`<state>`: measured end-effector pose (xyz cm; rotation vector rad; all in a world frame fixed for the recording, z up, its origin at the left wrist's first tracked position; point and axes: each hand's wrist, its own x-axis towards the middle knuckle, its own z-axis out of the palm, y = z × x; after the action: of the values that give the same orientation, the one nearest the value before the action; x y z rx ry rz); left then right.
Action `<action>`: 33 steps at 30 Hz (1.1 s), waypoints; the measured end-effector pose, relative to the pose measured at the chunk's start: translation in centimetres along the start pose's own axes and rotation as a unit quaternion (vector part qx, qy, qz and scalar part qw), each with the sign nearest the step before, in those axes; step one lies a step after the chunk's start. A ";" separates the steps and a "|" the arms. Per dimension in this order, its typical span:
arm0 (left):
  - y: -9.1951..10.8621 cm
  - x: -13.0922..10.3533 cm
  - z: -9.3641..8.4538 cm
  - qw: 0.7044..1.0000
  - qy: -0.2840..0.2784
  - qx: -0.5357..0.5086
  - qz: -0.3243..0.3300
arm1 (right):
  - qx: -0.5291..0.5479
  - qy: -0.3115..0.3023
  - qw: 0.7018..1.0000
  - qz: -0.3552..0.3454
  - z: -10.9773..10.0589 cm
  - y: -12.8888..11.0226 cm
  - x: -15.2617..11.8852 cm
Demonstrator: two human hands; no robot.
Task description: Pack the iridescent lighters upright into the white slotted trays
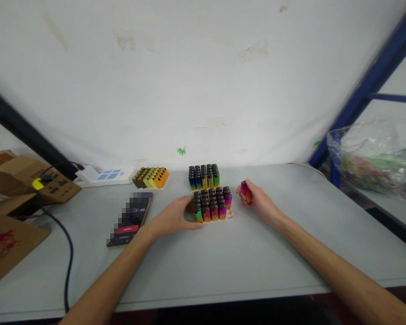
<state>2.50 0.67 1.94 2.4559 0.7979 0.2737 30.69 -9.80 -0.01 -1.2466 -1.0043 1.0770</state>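
Note:
A tray of upright, multicoloured lighters (212, 204) stands on the grey table (223, 257) in front of me. My left hand (176, 218) cups the tray's left side, fingers touching its near-left corner. To the right of the tray, my right hand (258, 200) is shut on a single purple-and-orange lighter (246, 191), held just above the table. A second full tray of lighters (204, 176) stands directly behind the first. Further left lies a third tray of yellow, green and orange lighters (151, 177), tipped on its side.
A phone (131, 219) lies flat left of my left hand. A white power strip (103, 176) sits by the wall, with a black cable (66, 253) running off the front edge. Cardboard boxes (16, 189) stand at the left; a plastic bag (372, 155) and blue frame at the right.

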 end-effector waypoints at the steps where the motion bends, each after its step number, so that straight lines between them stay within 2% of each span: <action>1: 0.0 0.0 0.0 1.000 0.001 -0.005 0.001 | -0.003 -0.001 1.000 -0.002 0.0 0.0 0.0; 17: 0.4 0.0 -0.2 1.000 -0.001 -0.005 -0.006 | 0.062 -0.009 0.998 0.001 0.1 -0.4 -0.2; 24: 0.1 -0.1 0.0 1.000 0.003 0.009 -0.005 | 0.060 0.026 0.998 -0.013 0.0 -0.2 -0.3; 28: -0.1 0.0 0.0 1.000 0.001 0.011 -0.003 | -0.023 0.027 0.998 -0.046 -0.3 -0.8 -0.7; 33: 0.0 0.0 0.0 1.000 0.000 -0.002 0.005 | -0.179 0.038 0.975 -0.122 -0.7 -1.8 -1.2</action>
<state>2.49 0.65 1.92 2.4559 0.7855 0.2796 31.22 -11.14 1.73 -1.3963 -1.2943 0.6705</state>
